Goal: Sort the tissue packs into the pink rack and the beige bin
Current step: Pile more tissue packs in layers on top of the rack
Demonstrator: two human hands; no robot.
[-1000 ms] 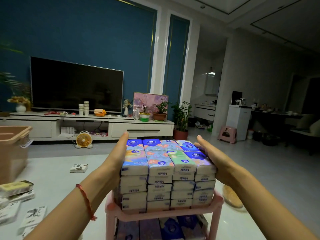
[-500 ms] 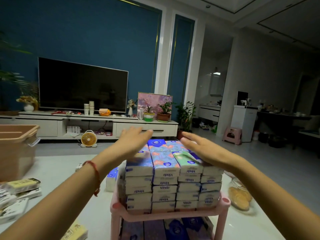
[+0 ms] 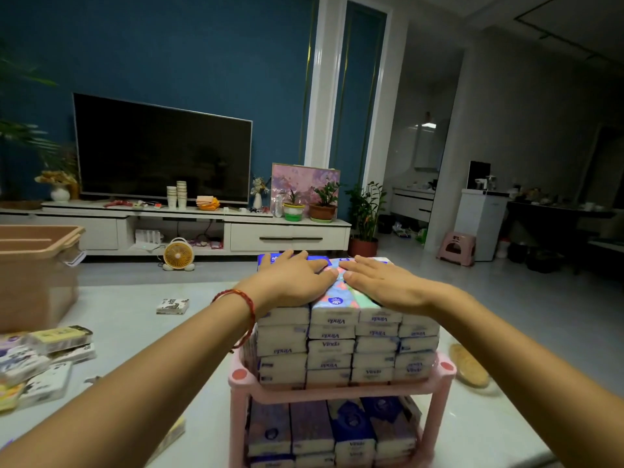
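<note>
A pink rack [image 3: 341,390] stands on the white table in front of me. Its top shelf carries a stack of white and blue tissue packs [image 3: 341,346], several layers high. More packs [image 3: 331,430] fill the lower shelf. My left hand [image 3: 292,282] lies flat on the left part of the stack's top, fingers straight. My right hand [image 3: 381,282] presses flat on the right part, fingers pointing left. The beige bin [image 3: 37,265] stands at the far left. Loose packs [image 3: 44,359] lie in a heap on the table at the lower left.
One loose pack [image 3: 172,306] lies alone mid-table, left of the rack. A round jar lid or dish [image 3: 469,364] sits right of the rack near the table's edge. Behind are a TV stand with a TV [image 3: 162,150], a small fan [image 3: 178,255] and plants.
My hands went from clasping the stack's two sides to lying flat on its top. The view has moved closer and lower.
</note>
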